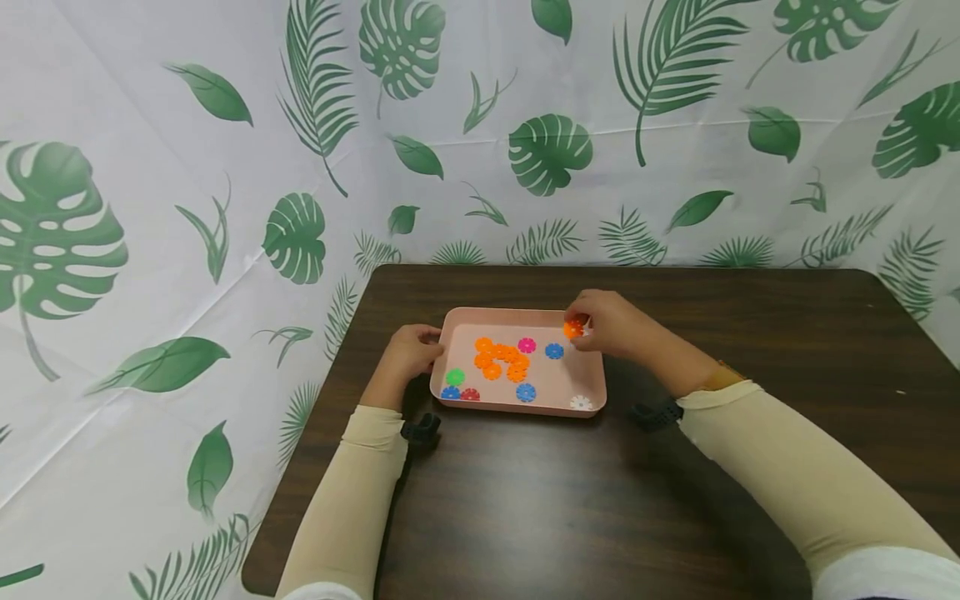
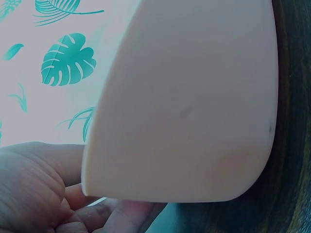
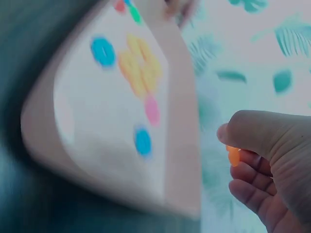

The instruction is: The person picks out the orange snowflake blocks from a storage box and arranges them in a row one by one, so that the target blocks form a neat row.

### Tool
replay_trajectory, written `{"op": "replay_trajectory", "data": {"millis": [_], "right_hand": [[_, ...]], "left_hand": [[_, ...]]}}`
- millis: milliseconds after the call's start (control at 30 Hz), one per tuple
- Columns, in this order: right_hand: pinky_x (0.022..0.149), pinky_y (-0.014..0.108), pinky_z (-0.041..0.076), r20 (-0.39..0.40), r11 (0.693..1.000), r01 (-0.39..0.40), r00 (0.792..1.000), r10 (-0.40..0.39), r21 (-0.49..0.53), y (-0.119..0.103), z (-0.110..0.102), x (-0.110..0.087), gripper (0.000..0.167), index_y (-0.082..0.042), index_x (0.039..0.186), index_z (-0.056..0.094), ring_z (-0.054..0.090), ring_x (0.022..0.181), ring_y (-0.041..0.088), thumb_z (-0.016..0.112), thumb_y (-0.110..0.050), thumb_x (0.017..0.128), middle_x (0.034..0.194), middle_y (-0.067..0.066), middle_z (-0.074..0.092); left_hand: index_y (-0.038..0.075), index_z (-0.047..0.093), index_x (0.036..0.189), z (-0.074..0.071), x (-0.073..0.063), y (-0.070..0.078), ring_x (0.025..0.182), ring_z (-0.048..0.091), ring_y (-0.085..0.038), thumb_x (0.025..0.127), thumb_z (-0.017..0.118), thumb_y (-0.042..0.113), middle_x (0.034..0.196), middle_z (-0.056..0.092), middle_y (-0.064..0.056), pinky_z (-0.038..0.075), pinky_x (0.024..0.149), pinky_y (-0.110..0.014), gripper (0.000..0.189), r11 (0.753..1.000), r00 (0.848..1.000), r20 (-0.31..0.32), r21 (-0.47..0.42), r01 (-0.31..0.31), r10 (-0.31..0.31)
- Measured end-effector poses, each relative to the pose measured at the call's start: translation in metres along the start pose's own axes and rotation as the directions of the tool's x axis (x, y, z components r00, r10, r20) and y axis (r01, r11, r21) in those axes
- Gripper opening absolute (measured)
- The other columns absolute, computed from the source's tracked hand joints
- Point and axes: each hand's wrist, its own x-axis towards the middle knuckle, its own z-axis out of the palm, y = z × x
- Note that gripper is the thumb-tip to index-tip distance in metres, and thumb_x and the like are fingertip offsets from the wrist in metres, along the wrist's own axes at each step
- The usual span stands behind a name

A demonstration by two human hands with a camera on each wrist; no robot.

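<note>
A shallow pink tray (image 1: 558, 383) sits on the table, with small flower-shaped plastic discs in it. My left hand (image 1: 411, 350) grips the tray's left side, and in the left wrist view its fingers (image 2: 129, 213) lie against the tray's edge. Above the back right corner of the tray, my right hand (image 1: 618, 323) pinches an orange disc (image 1: 573, 328) between thumb and fingers. That same orange disc (image 3: 233, 156) is partly hidden by the thumb in the right wrist view. A cluster of orange discs (image 1: 501, 353) lies mid-tray beside a pink disc (image 1: 527, 345).
Blue discs (image 1: 526, 392), a green disc (image 1: 455, 377), a red disc (image 1: 470, 394) and a white disc (image 1: 581, 402) lie around the cluster. The dark wooden table (image 1: 510, 500) meets a leaf-patterned cloth (image 1: 465, 225) behind and at the left.
</note>
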Motion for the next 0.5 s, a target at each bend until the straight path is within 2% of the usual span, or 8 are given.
{"op": "replay_trajectory", "data": {"millis": [267,500], "right_hand": [[0.081,0.049,0.054,-0.054,0.989,-0.146,0.988,0.145,-0.023,0.061,-0.051,-0.061,0.034,0.003,0.116,0.071,0.060,0.092,0.029,0.080,-0.012,0.087,0.105,0.014,0.066],[0.079,0.051,0.054,-0.061,0.965,-0.254,0.966,0.251,-0.058,0.110,-0.063,-0.112,0.033,0.004,0.113,0.071,0.061,0.090,0.031,0.080,-0.015,0.088,0.103,0.016,0.066]], "left_hand": [[0.004,0.065,0.136,0.002,0.000,-0.001,0.090,0.072,-0.029,0.096,0.069,0.014,0.118,0.068,-0.019,0.063,0.083,-0.043,0.041,1.000,1.000,-0.003,0.000,0.003,-0.003],[0.004,0.064,0.137,0.002,0.000,-0.001,0.090,0.072,-0.029,0.096,0.069,0.013,0.118,0.068,-0.020,0.063,0.082,-0.043,0.042,1.000,1.000,0.000,-0.005,-0.014,0.014]]}}
